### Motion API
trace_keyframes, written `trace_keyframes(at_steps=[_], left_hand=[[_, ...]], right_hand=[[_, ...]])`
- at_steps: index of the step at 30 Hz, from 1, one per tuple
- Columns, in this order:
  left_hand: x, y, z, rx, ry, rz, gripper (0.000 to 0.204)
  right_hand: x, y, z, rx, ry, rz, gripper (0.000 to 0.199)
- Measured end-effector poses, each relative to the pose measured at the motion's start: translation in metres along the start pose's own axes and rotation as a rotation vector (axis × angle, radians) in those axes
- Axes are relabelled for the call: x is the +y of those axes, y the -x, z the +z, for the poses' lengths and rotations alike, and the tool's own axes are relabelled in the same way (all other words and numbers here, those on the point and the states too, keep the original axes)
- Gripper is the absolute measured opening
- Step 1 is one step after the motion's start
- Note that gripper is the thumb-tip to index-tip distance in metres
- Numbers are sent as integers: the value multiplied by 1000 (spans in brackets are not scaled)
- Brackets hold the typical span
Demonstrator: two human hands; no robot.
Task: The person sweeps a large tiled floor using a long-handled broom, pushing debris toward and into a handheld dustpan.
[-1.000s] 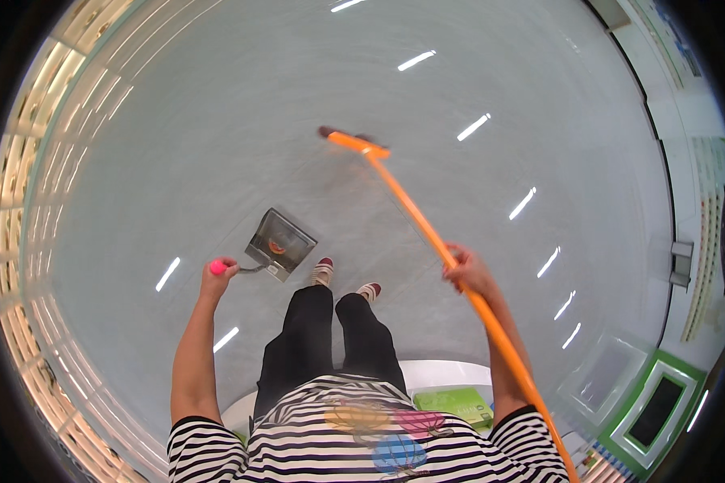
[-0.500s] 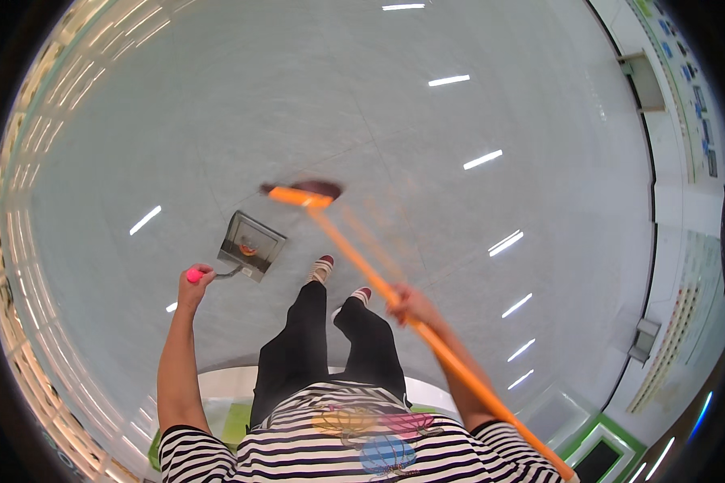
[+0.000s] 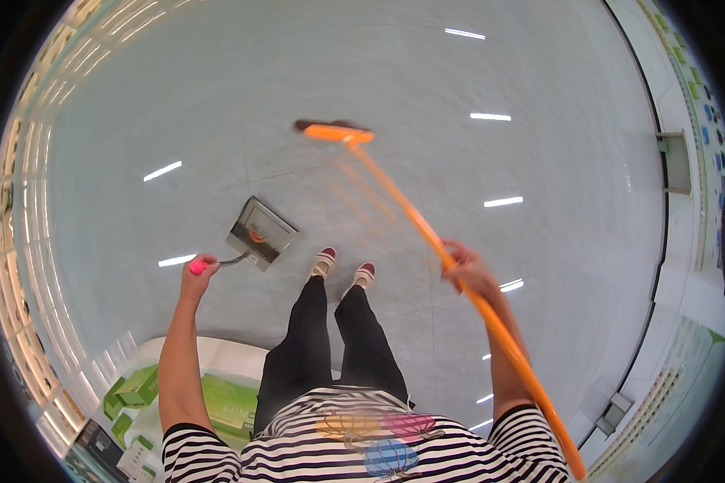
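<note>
An orange broom (image 3: pixel 415 216) slants across the floor, with my right hand (image 3: pixel 469 268) closed around the middle of its long handle. Its orange head with dark bristles is out in front of my feet, slightly smeared by motion. The pink-tipped handle of a dustpan (image 3: pixel 275 228) is gripped in my left hand (image 3: pixel 202 272). The pan is grey and rests on the floor ahead and left of my shoes, turned at an angle. A small orange-red patch shows on it; I cannot tell whether that is a label or something lying inside. The broom head and the dustpan are apart.
Grey tiled floor (image 3: pixel 395 72) with bright light reflections spreads ahead. Behind me at lower left, a white rounded counter (image 3: pixel 217 348) bears green boxes (image 3: pixel 139 386). Along the right runs a white wall with a dark base line and a grey fixture (image 3: pixel 675 163).
The broom head has swung farther forward and to the right, and my right hand has moved right and forward with it. My left hand still holds the dustpan. My feet now stand closer to level.
</note>
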State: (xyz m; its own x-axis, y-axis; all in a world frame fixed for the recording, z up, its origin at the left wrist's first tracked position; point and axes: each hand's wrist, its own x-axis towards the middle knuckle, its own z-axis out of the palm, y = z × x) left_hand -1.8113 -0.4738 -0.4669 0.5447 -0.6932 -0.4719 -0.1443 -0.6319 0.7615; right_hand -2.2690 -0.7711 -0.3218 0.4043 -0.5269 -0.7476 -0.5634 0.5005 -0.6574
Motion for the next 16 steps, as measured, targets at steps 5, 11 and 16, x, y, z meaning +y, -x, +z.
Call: trace_keyframes(at_steps=[5,11,16], left_hand=[[7,-4,-9,50,8,-44,17],[8,-9,1,91,103,-93,13],[19,-6,-1,106,86,-101,11]], right_hand=[[-46,-107,-67,156,64,-63,52],[-3,-148,-43,30,98,94,52],[24,-55,56,-258,-52,306,61]])
